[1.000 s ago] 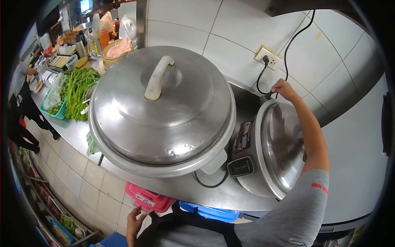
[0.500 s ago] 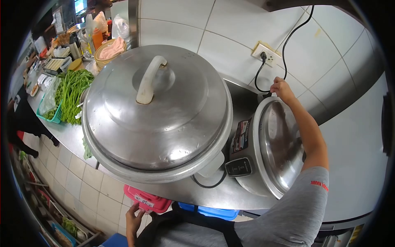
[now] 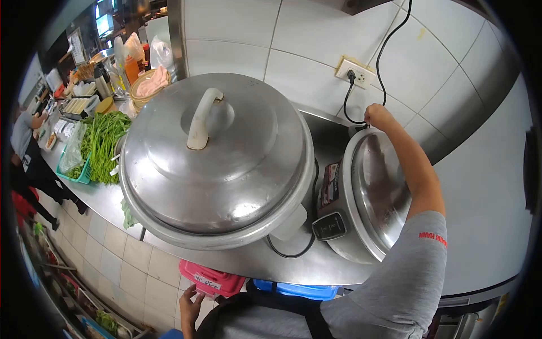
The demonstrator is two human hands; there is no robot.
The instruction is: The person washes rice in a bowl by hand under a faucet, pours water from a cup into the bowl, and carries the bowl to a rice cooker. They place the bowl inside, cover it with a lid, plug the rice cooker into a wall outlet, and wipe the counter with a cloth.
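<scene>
My right hand (image 3: 379, 117) is closed at the back rim of the smaller rice cooker (image 3: 330, 195), its fingers pinched where the black power cord (image 3: 345, 104) meets them; the exact grip is hidden. That cooker has a shiny metal lid (image 3: 381, 181) and a dark control panel (image 3: 329, 226). To its left stands a large metal pot (image 3: 271, 240) under a domed lid (image 3: 226, 186) with a pale handle (image 3: 199, 121). Low at the front, my left hand (image 3: 191, 308) hangs with its fingers loosely apart, beside a red lidded container (image 3: 217, 277) with a label.
A wall outlet (image 3: 357, 72) holds a plug. Leafy greens (image 3: 110, 147) and a teal basket (image 3: 84, 172) lie on the metal counter (image 3: 186, 251) at left. Below its edge is a blue lid (image 3: 302, 290). Another person (image 3: 39, 158) stands far left. A grey panel (image 3: 480, 198) borders the right.
The view has shifted slightly. My right hand stays at the cooker's back rim, by the cord. My left hand remains by the red container. More of the person at far left shows.
</scene>
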